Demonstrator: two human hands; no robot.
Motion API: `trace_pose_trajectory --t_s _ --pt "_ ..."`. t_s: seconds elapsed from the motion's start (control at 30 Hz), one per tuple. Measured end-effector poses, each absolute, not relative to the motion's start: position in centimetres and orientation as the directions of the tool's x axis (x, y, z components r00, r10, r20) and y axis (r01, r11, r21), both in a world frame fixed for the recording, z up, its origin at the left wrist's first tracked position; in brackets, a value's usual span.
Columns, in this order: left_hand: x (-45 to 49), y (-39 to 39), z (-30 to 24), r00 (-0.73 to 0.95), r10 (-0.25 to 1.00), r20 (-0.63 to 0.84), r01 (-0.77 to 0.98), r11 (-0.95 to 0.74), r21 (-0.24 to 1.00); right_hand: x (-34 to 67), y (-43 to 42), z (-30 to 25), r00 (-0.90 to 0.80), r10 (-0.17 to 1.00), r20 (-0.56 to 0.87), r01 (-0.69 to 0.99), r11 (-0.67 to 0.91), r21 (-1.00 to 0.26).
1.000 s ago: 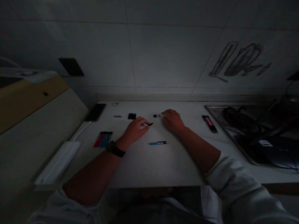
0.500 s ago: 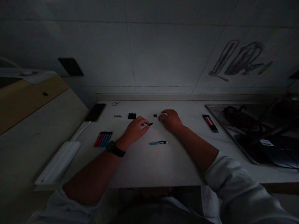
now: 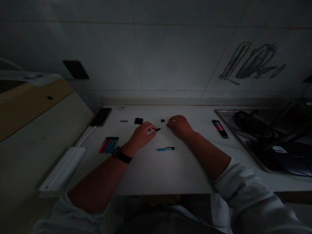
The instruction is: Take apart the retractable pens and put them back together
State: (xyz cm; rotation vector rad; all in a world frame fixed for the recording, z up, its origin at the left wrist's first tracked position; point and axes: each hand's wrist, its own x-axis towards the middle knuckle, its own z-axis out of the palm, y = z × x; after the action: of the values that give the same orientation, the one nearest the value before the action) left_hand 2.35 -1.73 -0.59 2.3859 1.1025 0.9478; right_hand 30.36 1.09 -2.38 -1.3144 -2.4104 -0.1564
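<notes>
My left hand rests on the white counter, its fingers pinched on a small black pen part that sticks out to the right. My right hand lies further back, fingers curled down at the counter beside a tiny black piece; whether it grips anything is hidden. A blue pen lies alone in front of both hands. A dark watch is on my left wrist.
At the left lie a row of red and blue pen barrels, a black cluster of parts, small springs, a phone and a white power strip. Red-black pens lie right, beside a sink.
My right hand slid a little left and nearer, covering one of the two tiny black pieces that lay beside it. My left hand kept still with its part.
</notes>
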Motion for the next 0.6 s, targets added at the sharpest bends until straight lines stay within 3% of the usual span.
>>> trace_pose_trajectory --t_s 0.6 --pt "2.4 -1.6 -0.8 0.481 0.782 0.397 0.553 -0.622 0.554 29.0 0.9 -1.5 -0.554 0.757 0.348 0.769 0.625 -0.134"
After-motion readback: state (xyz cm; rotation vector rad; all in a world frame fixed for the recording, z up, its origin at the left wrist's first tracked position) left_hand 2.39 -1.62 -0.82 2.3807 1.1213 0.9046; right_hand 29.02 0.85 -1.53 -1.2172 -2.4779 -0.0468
